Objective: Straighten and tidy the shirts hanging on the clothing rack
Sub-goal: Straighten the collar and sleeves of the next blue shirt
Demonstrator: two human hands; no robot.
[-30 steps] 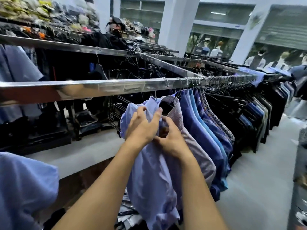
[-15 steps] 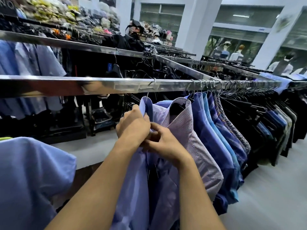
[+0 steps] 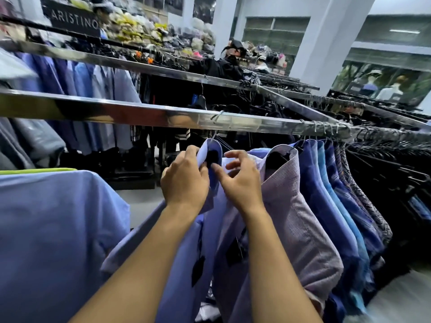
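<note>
Rail: the metal rail [image 3: 233, 122] is the landmark; it is flat and shiny, and it runs from the left edge of the view across to the right and away from the camera.
Light blue shirt: the light blue shirt [image 3: 182, 264] hangs under the rail, near its middle, on a wire hanger hook [image 3: 218, 116] that sits alone on the rail.
Direction of shirt: its long axis goes down from the rail; the collar [image 3: 210, 148] is at the top, just under the rail, and the open neck faces the camera.
Look of shirt: pale blue, smooth cloth, with a dark inside at the neck and dark tags on the front lower down.
Left hand: the left hand [image 3: 184, 180] is closed on the left edge of the collar, the fingers curled around the cloth.
Right hand: the right hand [image 3: 240, 183] is half open just right of the collar; the thumb [image 3: 220, 173] touches the collar edge, and the other fingers are spread and hold nothing that I can see.
Neighbour shirts: right of it under the rail hangs a lilac checked shirt [image 3: 303, 217], then blue shirts [image 3: 335, 194] packed close, then dark clothes [image 3: 391, 178] further along.
Left of the rail's middle: another pale blue shirt [image 3: 53, 229] fills the lower left, apart from the held one.
Room: a clothing shop; behind the rail are more rails with shirts, a dark sign [image 3: 74, 21] reading ARISTINO, white pillars [image 3: 326, 43] and a grey floor [image 3: 405, 297].
</note>
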